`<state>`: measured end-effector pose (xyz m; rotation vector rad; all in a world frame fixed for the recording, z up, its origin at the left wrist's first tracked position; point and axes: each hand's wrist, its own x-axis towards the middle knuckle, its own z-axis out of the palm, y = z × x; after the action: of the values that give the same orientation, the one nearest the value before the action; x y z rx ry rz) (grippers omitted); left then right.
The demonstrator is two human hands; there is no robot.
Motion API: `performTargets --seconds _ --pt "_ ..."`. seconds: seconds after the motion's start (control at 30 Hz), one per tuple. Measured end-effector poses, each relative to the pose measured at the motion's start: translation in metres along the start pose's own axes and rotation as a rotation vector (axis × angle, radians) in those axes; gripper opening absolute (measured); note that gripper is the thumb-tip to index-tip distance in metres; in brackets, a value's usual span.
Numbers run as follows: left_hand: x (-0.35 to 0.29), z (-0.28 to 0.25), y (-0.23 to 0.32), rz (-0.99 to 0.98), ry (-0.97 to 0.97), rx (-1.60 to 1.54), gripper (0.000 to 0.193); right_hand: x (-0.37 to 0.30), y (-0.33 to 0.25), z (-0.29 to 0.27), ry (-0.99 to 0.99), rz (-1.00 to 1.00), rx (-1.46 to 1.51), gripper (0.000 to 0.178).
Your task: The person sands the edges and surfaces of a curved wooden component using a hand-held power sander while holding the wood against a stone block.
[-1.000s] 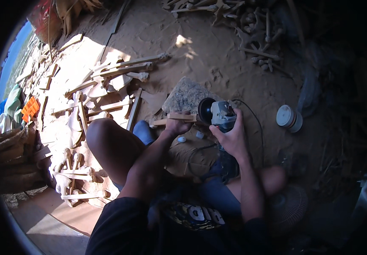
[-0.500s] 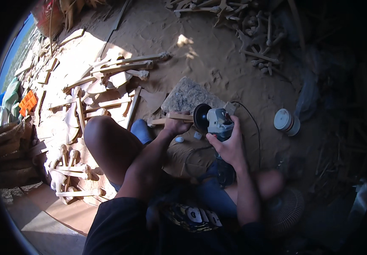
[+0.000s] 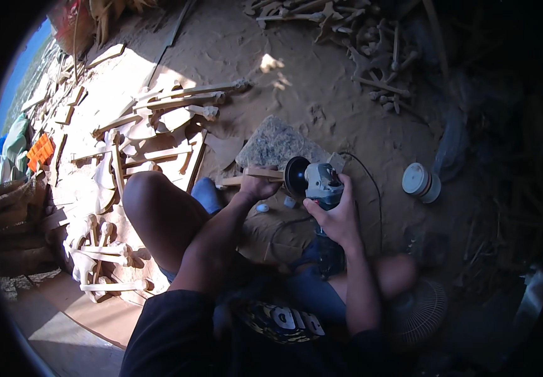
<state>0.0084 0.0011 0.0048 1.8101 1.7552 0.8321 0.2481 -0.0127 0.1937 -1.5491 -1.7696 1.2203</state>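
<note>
My left hand (image 3: 259,186) is closed around a pale, narrow strip (image 3: 262,173) that looks like bone or wood. A second pale end (image 3: 230,181) sticks out on the left of that hand; whether it belongs to the same piece I cannot tell. In my right hand (image 3: 337,215) is an angle grinder (image 3: 323,178), its head upward and its body down toward my lap. Its dark round disc (image 3: 295,177) faces left, against or very close to the strip's right end. A rough grey stone block (image 3: 281,141) lies just beyond both hands.
Long bone-like pieces (image 3: 189,99) lie in sunlight on the left, with shorter ones (image 3: 105,254) by my knee. Another heap (image 3: 384,60) sits far right. A white tub (image 3: 419,180), a dark cable (image 3: 377,188) and a fan (image 3: 419,311) are on the right.
The whole view has shifted slightly. Both hands keep their grips, and the strip and grinder disc stay together at nearly the same place.
</note>
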Motion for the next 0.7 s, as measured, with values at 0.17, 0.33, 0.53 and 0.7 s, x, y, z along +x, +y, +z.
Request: performTargets --seconds 0.17,0.33,0.53,0.7 --pt "0.003 -0.01 0.0 0.051 -0.117 -0.031 0.026 -0.005 0.015 -0.013 0.111 0.055 0.038 0.099" --pt "0.037 -0.047 0.004 0.236 -0.324 -0.084 0.027 -0.015 0.004 -0.05 0.27 -0.101 0.142 0.09" --pt "0.083 -0.107 0.094 0.247 -0.208 0.347 0.034 -0.031 -0.004 -0.095 0.37 -0.09 0.347 0.098" --pt "0.071 -0.115 0.133 -0.003 -0.479 0.706 0.027 -0.032 -0.007 -0.083 0.299 -0.143 0.131 0.089"
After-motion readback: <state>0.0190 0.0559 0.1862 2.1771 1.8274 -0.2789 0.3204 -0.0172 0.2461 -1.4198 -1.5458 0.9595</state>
